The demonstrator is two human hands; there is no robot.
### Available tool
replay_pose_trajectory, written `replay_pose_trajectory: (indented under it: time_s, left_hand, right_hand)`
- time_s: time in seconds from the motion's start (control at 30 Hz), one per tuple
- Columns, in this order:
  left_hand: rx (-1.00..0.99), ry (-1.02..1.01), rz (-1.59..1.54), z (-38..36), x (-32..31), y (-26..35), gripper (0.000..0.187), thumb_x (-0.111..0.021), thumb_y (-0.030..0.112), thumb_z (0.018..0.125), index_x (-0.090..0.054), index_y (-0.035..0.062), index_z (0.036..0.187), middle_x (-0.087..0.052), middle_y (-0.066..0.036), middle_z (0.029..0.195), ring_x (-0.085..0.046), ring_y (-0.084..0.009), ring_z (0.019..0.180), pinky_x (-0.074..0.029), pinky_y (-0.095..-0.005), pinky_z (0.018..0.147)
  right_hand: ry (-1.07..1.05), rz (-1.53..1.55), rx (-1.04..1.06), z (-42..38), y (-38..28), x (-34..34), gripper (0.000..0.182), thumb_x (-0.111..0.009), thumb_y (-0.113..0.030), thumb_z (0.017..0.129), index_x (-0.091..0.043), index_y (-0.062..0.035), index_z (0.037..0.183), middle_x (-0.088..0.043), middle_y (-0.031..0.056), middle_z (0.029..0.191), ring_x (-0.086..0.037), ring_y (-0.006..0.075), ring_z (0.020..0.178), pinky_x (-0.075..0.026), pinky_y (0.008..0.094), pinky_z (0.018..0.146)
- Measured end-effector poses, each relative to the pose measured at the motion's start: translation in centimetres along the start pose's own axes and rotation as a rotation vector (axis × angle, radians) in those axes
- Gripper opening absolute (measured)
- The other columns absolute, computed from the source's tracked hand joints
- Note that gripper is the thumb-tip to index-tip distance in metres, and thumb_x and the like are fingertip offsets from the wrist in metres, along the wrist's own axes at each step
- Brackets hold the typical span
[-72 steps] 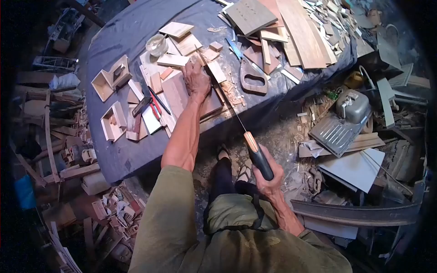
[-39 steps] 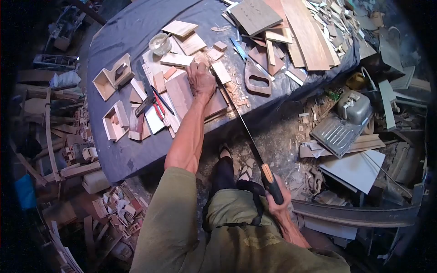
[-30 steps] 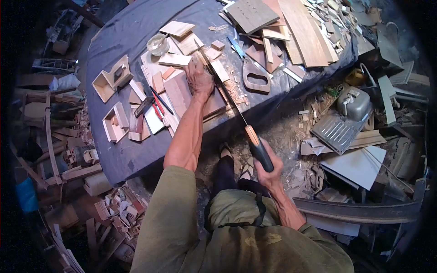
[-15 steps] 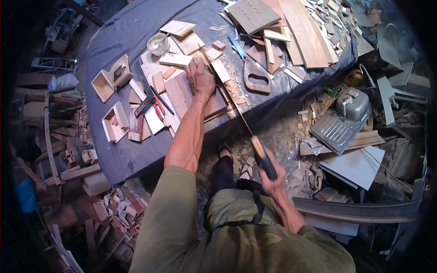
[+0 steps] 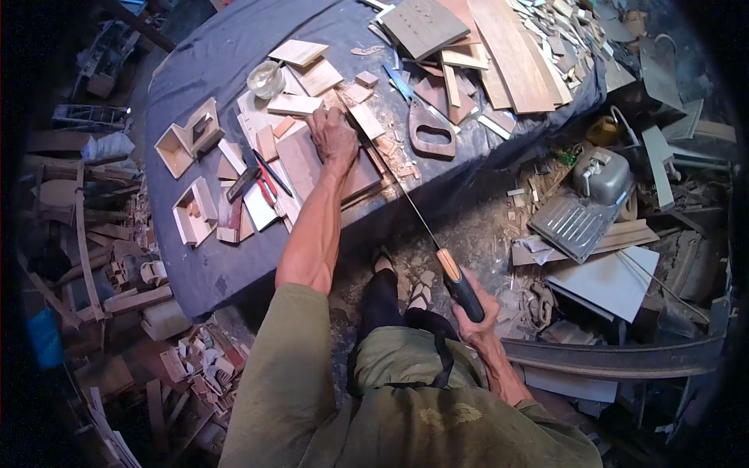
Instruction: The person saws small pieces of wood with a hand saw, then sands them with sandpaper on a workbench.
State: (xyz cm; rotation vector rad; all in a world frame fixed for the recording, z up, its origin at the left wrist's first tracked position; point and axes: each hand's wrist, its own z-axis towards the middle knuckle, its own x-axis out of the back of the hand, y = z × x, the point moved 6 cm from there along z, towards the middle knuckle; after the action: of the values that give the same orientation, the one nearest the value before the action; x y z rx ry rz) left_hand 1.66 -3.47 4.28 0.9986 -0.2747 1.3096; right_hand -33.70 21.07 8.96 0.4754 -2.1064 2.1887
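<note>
Brown board (image 5: 357,178) is pressed down near the table (image 5: 211,269) edge by the left hand (image 5: 335,142) (finger grip can't be told), saw (image 5: 460,287) gripped by the right hand (image 5: 478,313); long, light strokes are probably best used.

A dark cloth (image 5: 203,66) covers the table (image 5: 226,277), with two small open wooden boxes (image 5: 189,139) along its left side. Toward the middle, a brown board (image 5: 300,164) lies among pale wood pieces (image 5: 316,78), near a round clear jar (image 5: 266,79). Sawdust (image 5: 399,162) and a wooden-handled handsaw (image 5: 431,136) lie farther right, with planks (image 5: 515,58) and a heap of scraps (image 5: 569,31) beyond.
</note>
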Motion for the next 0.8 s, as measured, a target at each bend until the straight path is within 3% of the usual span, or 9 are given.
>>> replay_pose_trajectory:
  time_s: [0.07,0.17,0.23,0.33,0.43,0.63,0.8]
  left_hand:
    - [-0.096,0.095,-0.01,-0.5,0.5,0.4,0.025,-0.059,-0.001,0.071,-0.067,-0.0004,0.095,-0.058,-0.022,0.104,-0.051,-0.0403,0.105,-0.043,-0.0461,0.096]
    - [0.007,-0.064,0.017,-0.7,0.0,0.1,0.017,-0.06,0.006,0.08,-0.069,0.0019,0.095,-0.06,-0.022,0.098,-0.053,-0.0402,0.101,-0.042,-0.0456,0.093]
    - [-0.036,-0.027,0.002,-0.3,0.4,0.4,0.017,-0.06,0.006,0.08,-0.069,0.001,0.094,-0.06,-0.022,0.097,-0.053,-0.0405,0.1,-0.042,-0.0465,0.092]
    - [-0.05,-0.021,-0.006,-0.6,0.4,0.6,0.019,-0.06,0.005,0.079,-0.069,0.0003,0.095,-0.059,-0.022,0.097,-0.053,-0.0411,0.101,-0.042,-0.0473,0.094]
    - [-0.047,-0.027,0.034,-0.7,0.2,0.4,0.019,-0.06,0.004,0.079,-0.069,0.0005,0.095,-0.062,-0.023,0.105,-0.053,-0.0415,0.105,-0.042,-0.047,0.096]
    - [-0.061,0.003,0.058,-0.7,-0.4,0.0,0.016,-0.062,0.006,0.081,-0.07,0.0018,0.095,-0.06,-0.026,0.125,-0.054,-0.0416,0.111,-0.041,-0.0466,0.1]
    - [-0.029,-0.022,0.015,-0.5,-0.1,0.1,0.016,-0.061,0.005,0.082,-0.07,0.0019,0.096,-0.06,-0.026,0.126,-0.054,-0.0418,0.111,-0.041,-0.047,0.1]
  right_hand:
    - [-0.001,-0.026,-0.037,-1.0,-0.2,-0.1,0.062,-0.065,0.0,0.077,-0.058,-0.0035,0.138,-0.074,0.0114,0.089,-0.072,0.0141,0.078,-0.054,0.0274,0.075]
    - [0.034,-0.051,-0.033,-2.3,0.0,-0.5,0.061,-0.066,-0.001,0.078,-0.059,-0.0038,0.138,-0.074,0.0112,0.09,-0.071,0.0138,0.081,-0.054,0.0271,0.076]
    - [0.092,-0.046,0.05,-2.2,-0.5,-0.7,0.06,-0.067,-0.001,0.078,-0.06,-0.0049,0.138,-0.074,0.0117,0.091,-0.071,0.0135,0.082,-0.053,0.0268,0.076]
    - [0.087,-0.045,0.006,-1.5,-2.4,-0.4,0.059,-0.069,-0.001,0.078,-0.061,-0.0027,0.136,-0.075,0.0144,0.094,-0.071,0.0132,0.084,-0.053,0.0268,0.077]
    - [0.018,-0.038,-0.13,-1.8,-2.1,0.0,0.059,-0.07,0.0,0.077,-0.06,-0.0004,0.135,-0.075,0.017,0.098,-0.072,0.0142,0.086,-0.054,0.0272,0.078]
    - [0.046,-0.114,-0.026,-4.9,-2.9,1.4,0.059,-0.07,0.0,0.077,-0.06,0.0007,0.135,-0.075,0.0181,0.098,-0.074,0.0179,0.084,-0.055,0.0281,0.077]
    - [0.057,-0.058,-0.026,-1.4,-4.2,-0.4,0.058,-0.067,0.0,0.079,-0.059,-0.0012,0.136,-0.074,0.0179,0.095,-0.073,0.017,0.08,-0.055,0.0289,0.073]
